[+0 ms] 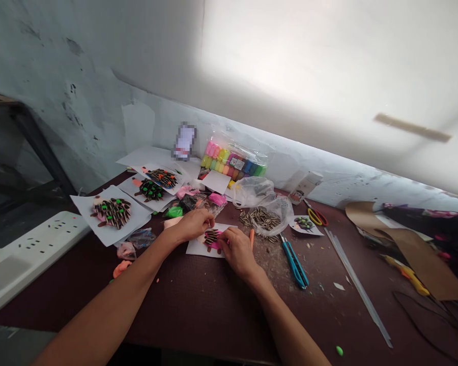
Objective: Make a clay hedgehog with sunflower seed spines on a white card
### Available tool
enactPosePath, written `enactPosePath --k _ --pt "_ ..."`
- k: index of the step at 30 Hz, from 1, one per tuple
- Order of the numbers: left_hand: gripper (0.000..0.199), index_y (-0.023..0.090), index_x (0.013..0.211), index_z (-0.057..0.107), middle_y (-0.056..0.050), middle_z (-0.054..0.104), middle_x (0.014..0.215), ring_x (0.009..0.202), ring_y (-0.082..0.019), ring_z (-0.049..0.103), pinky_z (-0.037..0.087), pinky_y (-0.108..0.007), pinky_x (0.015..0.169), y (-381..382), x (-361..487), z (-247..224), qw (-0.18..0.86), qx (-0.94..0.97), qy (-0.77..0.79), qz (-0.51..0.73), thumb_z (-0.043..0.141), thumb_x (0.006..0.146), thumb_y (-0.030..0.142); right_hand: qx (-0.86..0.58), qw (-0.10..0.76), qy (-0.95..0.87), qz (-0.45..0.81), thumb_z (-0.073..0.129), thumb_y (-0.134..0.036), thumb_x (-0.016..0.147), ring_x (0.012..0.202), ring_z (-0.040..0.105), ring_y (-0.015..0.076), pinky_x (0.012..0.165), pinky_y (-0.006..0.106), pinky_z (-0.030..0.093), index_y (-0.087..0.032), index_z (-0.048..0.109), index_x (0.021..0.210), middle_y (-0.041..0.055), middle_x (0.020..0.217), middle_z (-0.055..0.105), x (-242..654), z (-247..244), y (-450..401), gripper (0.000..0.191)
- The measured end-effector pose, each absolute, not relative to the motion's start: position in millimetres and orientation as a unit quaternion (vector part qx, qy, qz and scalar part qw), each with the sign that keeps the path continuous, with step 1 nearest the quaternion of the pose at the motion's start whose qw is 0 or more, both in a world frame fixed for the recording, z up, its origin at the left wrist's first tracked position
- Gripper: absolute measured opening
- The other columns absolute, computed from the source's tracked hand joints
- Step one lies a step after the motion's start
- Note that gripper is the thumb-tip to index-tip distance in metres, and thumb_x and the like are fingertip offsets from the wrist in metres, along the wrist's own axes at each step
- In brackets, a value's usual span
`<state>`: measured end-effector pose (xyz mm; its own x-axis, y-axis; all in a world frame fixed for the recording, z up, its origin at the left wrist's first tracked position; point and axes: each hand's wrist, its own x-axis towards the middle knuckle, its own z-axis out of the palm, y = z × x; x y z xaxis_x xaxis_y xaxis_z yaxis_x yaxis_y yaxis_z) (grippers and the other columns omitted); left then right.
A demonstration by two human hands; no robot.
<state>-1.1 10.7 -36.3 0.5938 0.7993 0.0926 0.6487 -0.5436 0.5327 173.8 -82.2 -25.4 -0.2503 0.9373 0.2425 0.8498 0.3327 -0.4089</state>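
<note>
Could dent the pink figure [215, 244], flat on a white card [195, 248] on the counter [213, 290], by pressing too hard with the right hand [238, 250]. Could also loosen the dark seeds [211, 235] on its left part by brushing with the left hand [195, 224]. Seems to point left, with long axis left to right and brown feet [209, 249] nearward. At the right grip, bunched at the figure's right end, cannot tell whether pinching a seed; at the left, curled over the card, cannot tell either. Farther right, could bump the teal tool [294, 264].
</note>
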Motion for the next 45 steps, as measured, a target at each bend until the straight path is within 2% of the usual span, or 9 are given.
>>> enactPosePath --k 13,19,22,28,38,45 --pt "0.023 0.017 0.085 0.071 -0.005 0.070 0.085 0.079 -0.017 0.062 0.044 -0.025 0.071 13.0 -2.0 -38.9 0.232 0.866 0.408 0.169 0.051 0.077 0.010 -0.599 0.258 -0.745 0.139 0.064 -0.019 0.087 0.081 0.060 0.0156 0.083 0.029 0.039 -0.022 0.071 0.081 0.0010 0.084 0.068 180.2 -20.2 -80.7 0.009" --pt "0.022 0.018 0.084 0.071 -0.005 0.070 0.085 0.080 -0.017 0.062 0.044 -0.024 0.071 12.9 -2.2 -39.2 0.233 0.864 0.413 0.170 0.052 0.077 0.011 -0.643 0.270 -0.713 0.077 0.057 -0.017 0.088 0.079 0.058 0.0170 0.072 0.027 0.039 -0.019 0.072 0.083 0.0046 0.085 0.066 202.7 -24.7 -70.3 0.015" --pt "0.022 0.018 0.083 0.071 -0.005 0.071 0.086 0.081 -0.018 0.062 0.044 -0.024 0.071 13.2 -2.0 -39.9 0.232 0.864 0.413 0.171 0.052 0.076 0.011 -0.671 0.254 -0.697 0.012 0.055 -0.019 0.090 0.088 0.058 0.0201 0.076 0.029 0.040 -0.021 0.074 0.090 0.0066 0.090 0.067 219.0 -29.2 -64.0 0.019" --pt "0.023 0.018 0.083 0.072 -0.005 0.071 0.087 0.081 -0.018 0.063 0.044 -0.025 0.072 12.8 -1.0 -39.4 0.227 0.864 0.416 0.169 0.051 0.077 0.010 -0.701 0.201 -0.684 -0.030 0.055 -0.018 0.092 0.090 0.054 0.0226 0.078 0.031 0.039 -0.022 0.077 0.095 0.0092 0.091 0.065 229.7 -28.5 -52.3 0.023" --pt "0.026 0.018 0.092 0.069 -0.004 0.071 0.087 0.082 -0.018 0.063 0.045 -0.024 0.073 16.0 2.1 -35.8 0.220 0.862 0.432 0.148 0.051 0.075 0.009 -0.694 0.105 -0.708 -0.079 0.057 -0.018 0.091 0.092 0.053 0.0250 0.078 0.034 0.036 -0.020 0.075 0.087 0.0122 0.092 0.067 216.1 -23.5 -31.4 0.019" --pt "0.024 0.016 0.086 0.070 -0.005 0.072 0.088 0.087 -0.020 0.064 0.046 -0.023 0.075 22.2 7.7 -20.0 0.241 0.858 0.446 0.087 0.052 0.072 0.008 -0.695 0.121 -0.705 -0.068 0.053 -0.015 0.092 0.095 0.057 0.0231 0.081 0.030 0.036 -0.016 0.068 0.094 0.0111 0.097 0.068 215.1 -21.6 -35.3 0.015"
